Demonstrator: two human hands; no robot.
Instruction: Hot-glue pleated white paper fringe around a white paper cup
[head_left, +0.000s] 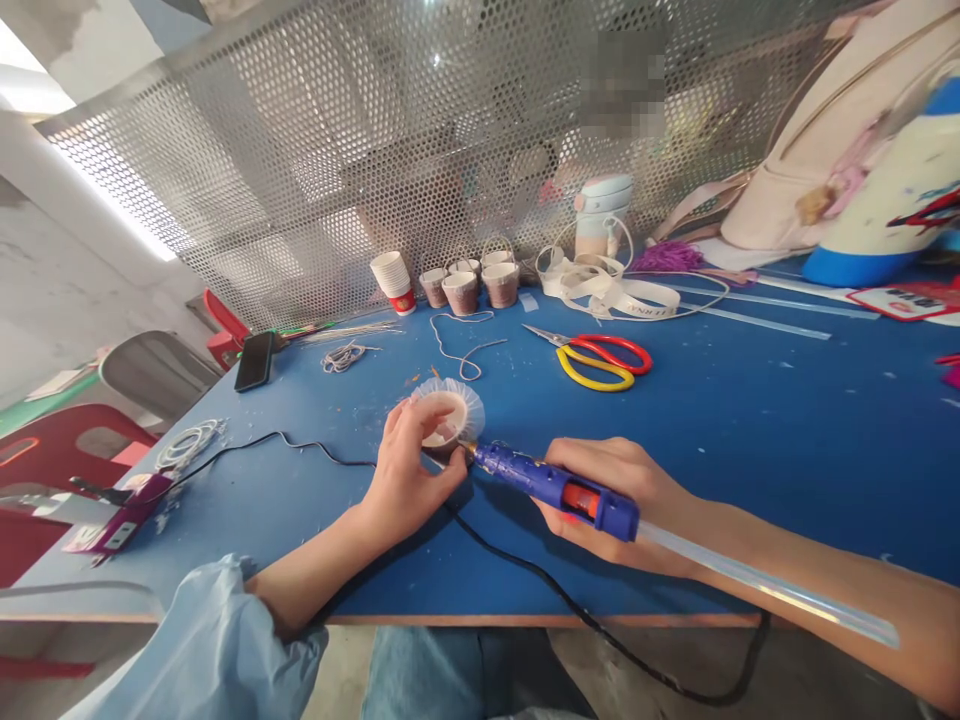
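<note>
My right hand (611,490) is wrapped round a blue hot glue gun (525,475), with a long clear glue stick (780,585) coming out of its back end. The gun's tip is right by the rim of a small cup (444,447) edged with a sheer white frill (471,400). With fingers bent over and around it, my left hand (412,455) grips this cup. Part of the cup is hidden behind those fingers. Beyond the hands lie scissors (592,358) with one red and one yellow handle, and a loose piece of string (457,350).
Several brown wrapped cups (460,293) and a stack of paper cups (391,275) stand along the perforated metal screen (300,180). White ribbon (611,290) lies near a bottle (602,215). A black cord (540,575) hangs over the front edge. A phone (255,360) and power strip (120,520) are left.
</note>
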